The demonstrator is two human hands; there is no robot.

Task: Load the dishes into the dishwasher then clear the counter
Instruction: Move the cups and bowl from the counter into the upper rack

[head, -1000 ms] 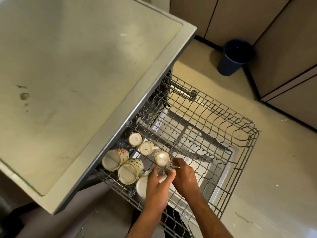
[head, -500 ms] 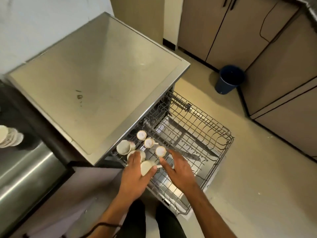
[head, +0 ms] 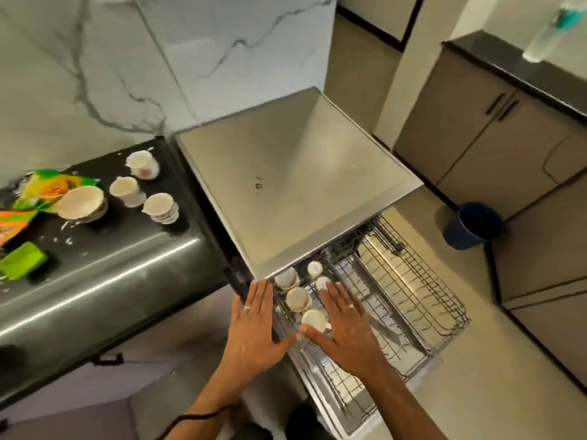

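The dishwasher's wire rack (head: 444,300) is pulled out under the steel dishwasher top (head: 295,173). Several cream cups lie in the rack's near left corner, among them one (head: 298,298) between my hands and one (head: 313,319) nearest me. My left hand (head: 254,325) hovers flat with straight fingers over the rack's left edge. My right hand (head: 341,325) is spread flat over the rack beside the cups. Neither holds anything. On the black counter (head: 104,258) at left stand three cream cups (head: 158,207), (head: 125,189), (head: 142,163) and a bowl (head: 81,201).
A green and orange wrapper (head: 38,192) and a green sponge (head: 22,260) lie on the counter, with white crumbs scattered around. A dark blue bin (head: 473,225) stands on the floor at right. Brown cabinets (head: 495,134) line the right side. Marble wall behind.
Both hands let go of the cups in the rack and pulled back, fingers now spread flat. The view rose and swung left, bringing the counter with its cups and bowl into sight.
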